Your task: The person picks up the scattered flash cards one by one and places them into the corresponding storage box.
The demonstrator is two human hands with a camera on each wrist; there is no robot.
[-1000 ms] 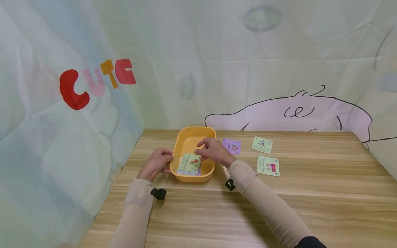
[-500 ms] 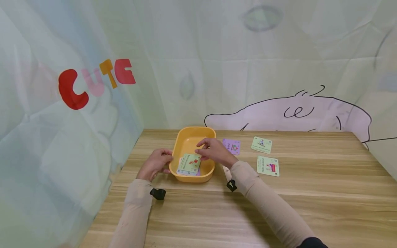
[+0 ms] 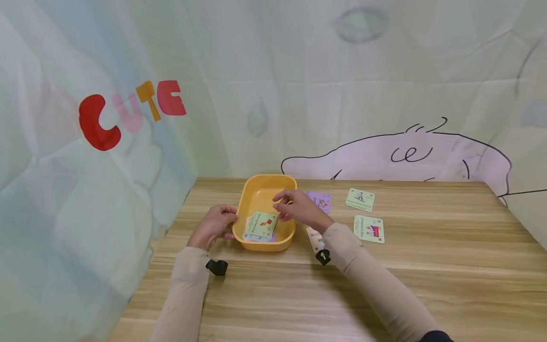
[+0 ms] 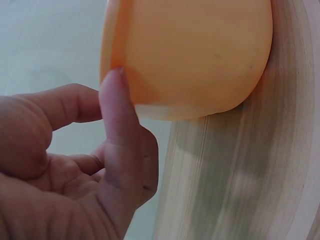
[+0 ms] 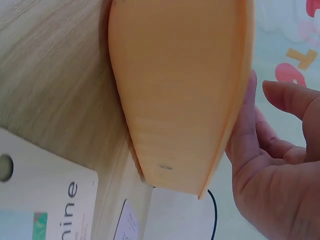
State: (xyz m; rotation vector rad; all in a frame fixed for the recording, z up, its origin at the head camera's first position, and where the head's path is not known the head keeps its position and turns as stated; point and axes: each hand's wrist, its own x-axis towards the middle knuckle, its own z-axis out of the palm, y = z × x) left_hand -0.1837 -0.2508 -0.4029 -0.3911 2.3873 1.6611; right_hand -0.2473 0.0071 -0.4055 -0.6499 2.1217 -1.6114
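A yellow tray (image 3: 243,244) stands toward the back of the table. Inside it, a green Spring Festival card (image 3: 262,223) lies atop other cards, their faces mostly covered. My left hand (image 3: 213,225) is at the tray's left side, its fingers touching the outer wall near the rim, as the left wrist view also shows. My right hand (image 3: 300,208) hovers over the tray's right rim with fingers loosely bent and nothing seen between them. In the right wrist view its fingers (image 5: 245,135) reach past the rim, partly hidden by the wall.
Right of the tray lie a purple card (image 3: 322,200), partly covered by my hand, and a pale card (image 3: 314,239) beside my wrist. Farther right are a green Children's Day card (image 3: 369,229) and another green card (image 3: 360,199). A printed curtain (image 3: 256,95) borders the table.
My right hand has shifted slightly to the right, away from the Spring Festival card, uncovering more of the pale card. My left hand and the tray look almost unchanged.
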